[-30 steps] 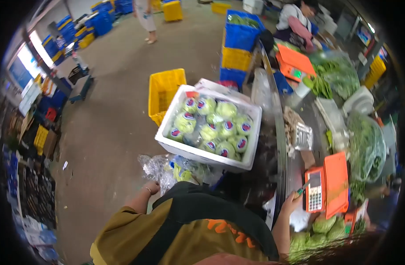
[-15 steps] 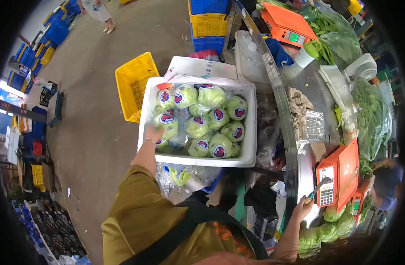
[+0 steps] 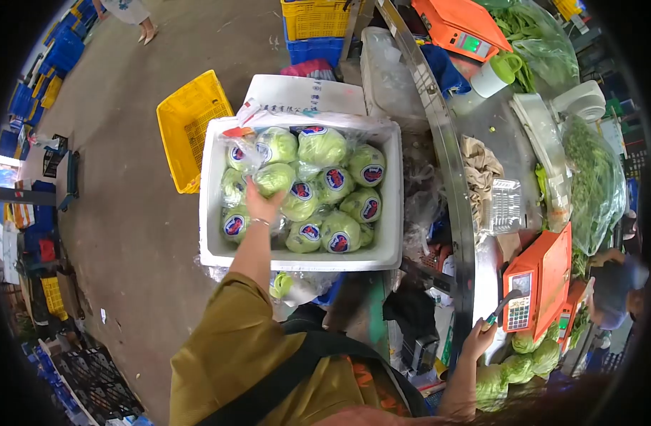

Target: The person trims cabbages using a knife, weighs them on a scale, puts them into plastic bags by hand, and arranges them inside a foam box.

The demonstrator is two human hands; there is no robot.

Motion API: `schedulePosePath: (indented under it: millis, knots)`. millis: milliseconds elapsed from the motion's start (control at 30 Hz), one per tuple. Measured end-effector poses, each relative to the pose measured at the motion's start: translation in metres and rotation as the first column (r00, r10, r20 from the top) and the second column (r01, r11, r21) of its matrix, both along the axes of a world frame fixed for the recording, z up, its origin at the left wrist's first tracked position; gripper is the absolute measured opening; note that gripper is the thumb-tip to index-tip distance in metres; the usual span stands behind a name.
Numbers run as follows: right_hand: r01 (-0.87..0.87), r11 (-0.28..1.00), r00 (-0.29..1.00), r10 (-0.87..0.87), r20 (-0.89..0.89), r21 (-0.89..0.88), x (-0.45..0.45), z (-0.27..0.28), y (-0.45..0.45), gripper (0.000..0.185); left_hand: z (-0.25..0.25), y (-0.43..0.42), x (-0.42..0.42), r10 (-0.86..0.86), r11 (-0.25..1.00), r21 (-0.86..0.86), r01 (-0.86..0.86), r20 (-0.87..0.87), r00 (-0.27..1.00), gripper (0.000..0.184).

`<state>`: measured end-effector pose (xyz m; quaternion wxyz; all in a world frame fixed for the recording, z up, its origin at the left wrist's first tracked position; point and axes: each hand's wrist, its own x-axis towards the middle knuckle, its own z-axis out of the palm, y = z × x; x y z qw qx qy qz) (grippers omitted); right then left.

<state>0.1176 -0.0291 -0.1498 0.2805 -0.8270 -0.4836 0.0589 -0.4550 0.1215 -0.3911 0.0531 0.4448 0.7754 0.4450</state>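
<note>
Green cabbage (image 3: 274,178) clasped by left hand (image 3: 264,204) in white box (image 3: 297,263); right hand (image 3: 477,341) closed around curved tool (image 3: 501,306).

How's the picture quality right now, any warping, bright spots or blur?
Head view: fisheye warping bows the metal counter edge, corners go black; head view: a bright strip at far left washes out; head view: wrapped cabbages look fairly sharp, hair at lower right blurs.

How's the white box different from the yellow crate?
The yellow crate has little holes; the white box has solid-looking walls. The white box holds round green cabbages; no cabbages show in the yellow crate. Both have open tops.
</note>
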Motion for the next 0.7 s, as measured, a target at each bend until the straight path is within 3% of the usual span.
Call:
schedulePosePath:
  millis: [33, 67, 167, 267, 367, 467, 500, 533, 567, 600, 700]
  knots:
    - [0.003, 1.0, 1.0, -0.003, 0.004, -0.002, 0.0, -0.001, 0.001, 0.021, -0.041, 0.005, -0.031, 0.038, 0.999, -0.048, -0.022, 0.363, 0.931, 0.077]
    - [0.008, 1.0, 1.0, -0.008, 0.006, -0.004, 0.0, -0.001, 0.001, 0.021, -0.069, 0.01, -0.053, 0.084, 0.995, -0.101, -0.021, 0.672, 0.736, 0.08]
    - [-0.021, 1.0, 0.997, 0.021, 0.073, -0.004, -0.004, 0.001, 0.003, 0.021, 0.009, 0.024, -0.058, 0.34, 0.838, -0.525, 0.153, 0.719, 0.606, 0.075]
    - [-0.022, 0.999, 1.0, 0.021, -0.017, -0.033, 0.009, -0.007, -0.002, 0.02, -0.009, 0.034, -0.053, 0.245, 0.858, -0.482, 0.177, 0.687, 0.684, 0.066]
    - [-0.014, 0.997, 1.0, 0.015, 0.008, -0.079, 0.012, -0.008, -0.003, 0.02, 0.002, 0.026, -0.033, 0.088, 0.901, -0.385, 0.2, 0.612, 0.786, 0.059]
    - [-0.009, 0.995, 0.996, 0.001, -0.086, -0.096, -0.004, 0.006, 0.003, 0.019, 0.003, 0.017, -0.023, -0.099, 0.782, -0.5, 0.373, 0.492, 0.865, 0.056]
    - [-0.025, 0.994, 1.0, 0.025, -0.003, -0.107, 0.0, 0.003, 0.002, 0.019, 0.028, 0.015, -0.007, -0.249, 0.738, -0.584, 0.339, 0.231, 0.941, 0.04]
    - [-0.049, 0.993, 0.997, 0.054, 0.049, -0.103, 0.002, 0.001, 0.002, 0.019, 0.036, 0.012, 0.003, -0.249, 0.721, -0.63, 0.287, 0.15, 0.957, 0.035]
    - [-0.025, 0.99, 0.999, 0.021, -0.028, -0.14, 0.012, -0.007, 0.0, 0.02, 0.043, 0.008, 0.014, -0.256, 0.703, -0.671, 0.235, 0.07, 0.964, 0.031]
    - [-0.074, 0.997, 0.996, 0.073, -0.054, -0.01, 0.034, -0.036, -0.006, 0.022, 0.049, 0.006, 0.025, -0.274, 0.685, -0.704, 0.186, -0.012, 0.962, 0.029]
    - [-0.011, 0.995, 0.993, 0.0, -0.114, -0.097, 0.023, -0.03, -0.002, 0.027, 0.015, -0.005, 0.021, -0.269, 0.8, -0.566, 0.199, -0.041, 0.962, 0.025]
